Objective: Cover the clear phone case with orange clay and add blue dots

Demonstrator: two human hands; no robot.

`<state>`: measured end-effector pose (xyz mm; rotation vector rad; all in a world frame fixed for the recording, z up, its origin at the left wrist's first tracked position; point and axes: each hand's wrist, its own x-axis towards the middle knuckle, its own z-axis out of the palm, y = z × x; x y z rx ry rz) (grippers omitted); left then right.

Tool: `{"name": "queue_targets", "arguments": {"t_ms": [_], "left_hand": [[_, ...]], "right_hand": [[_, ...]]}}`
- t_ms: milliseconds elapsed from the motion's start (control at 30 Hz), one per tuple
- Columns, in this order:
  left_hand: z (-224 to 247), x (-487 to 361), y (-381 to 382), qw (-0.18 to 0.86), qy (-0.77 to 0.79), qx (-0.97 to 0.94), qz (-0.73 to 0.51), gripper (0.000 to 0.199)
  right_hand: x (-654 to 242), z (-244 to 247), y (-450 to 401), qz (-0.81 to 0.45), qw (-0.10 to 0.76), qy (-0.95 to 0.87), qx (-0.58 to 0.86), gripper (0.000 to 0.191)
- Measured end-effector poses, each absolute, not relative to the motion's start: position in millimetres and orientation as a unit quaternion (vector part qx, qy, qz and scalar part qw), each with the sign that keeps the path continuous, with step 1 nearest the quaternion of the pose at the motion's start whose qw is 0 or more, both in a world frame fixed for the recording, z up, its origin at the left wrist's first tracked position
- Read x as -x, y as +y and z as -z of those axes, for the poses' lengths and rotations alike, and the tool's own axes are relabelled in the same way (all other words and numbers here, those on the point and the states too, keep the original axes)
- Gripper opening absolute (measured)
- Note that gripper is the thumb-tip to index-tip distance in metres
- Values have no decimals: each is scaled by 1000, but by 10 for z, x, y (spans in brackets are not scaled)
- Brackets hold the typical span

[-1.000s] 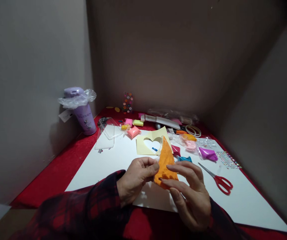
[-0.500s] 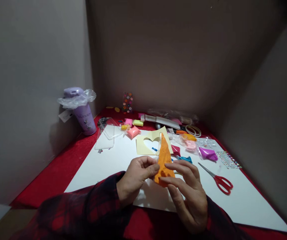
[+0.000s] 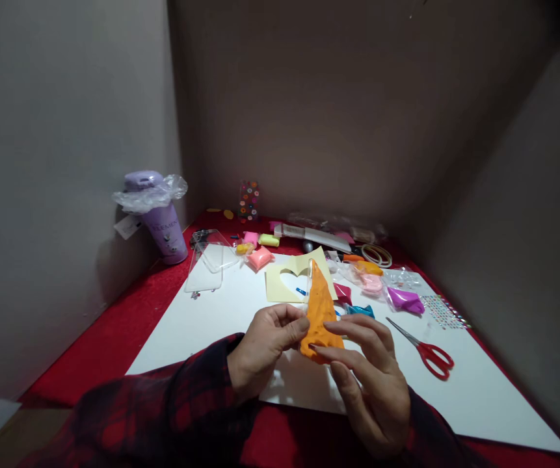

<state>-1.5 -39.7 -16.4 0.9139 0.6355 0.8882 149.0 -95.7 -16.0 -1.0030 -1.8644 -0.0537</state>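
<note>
Thumb and fingers of my left hand [image 3: 276, 341] are closed on the left edge of a clear phone case [image 3: 309, 273], seen at a slant above the white sheet. Orange clay [image 3: 319, 311] covers most of it in a tapering, uneven layer, with small dents near the lower end. My right hand [image 3: 372, 370] is on the other side with its fingers apart. Its fingertips touch the clay, while the thumb stays off to the side. Behind the case lies a cream paper [image 3: 276, 286] with a heart-shaped cutout.
Red-handled scissors [image 3: 430, 354] lie on the white sheet [image 3: 177, 331] at the right, near a gem sticker sheet [image 3: 443, 312]. Several clay packets, such as a purple one [image 3: 405, 300], lie farther back. A lilac cup [image 3: 166, 231] stands at the left; clear cases [image 3: 205, 279] lie near it.
The right hand has shifted slightly right, and its fingers have slid a little on the clay. The case has tilted slightly; the left hand keeps its hold.
</note>
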Motion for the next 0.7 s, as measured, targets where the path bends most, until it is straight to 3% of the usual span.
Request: {"name": "queue_targets", "arguments": {"t_ms": [400,500,600,700], "left_hand": [[176,11,-388,767,285,-398,-416,19],[176,7,-392,780,273,-376,-419,20],[157,5,-395,796,250,-341,-433,18],[142,5,-395,806,218,-329,-442,17]], "right_hand": [[-1493,176,-980,48,464,-787,404,25],[-1528,191,-979,41,505,-754,418,22],[-1562,233,-919,-47,609,-614,500,17],[-1560,254,-822,-290,654,-475,513,32]]}}
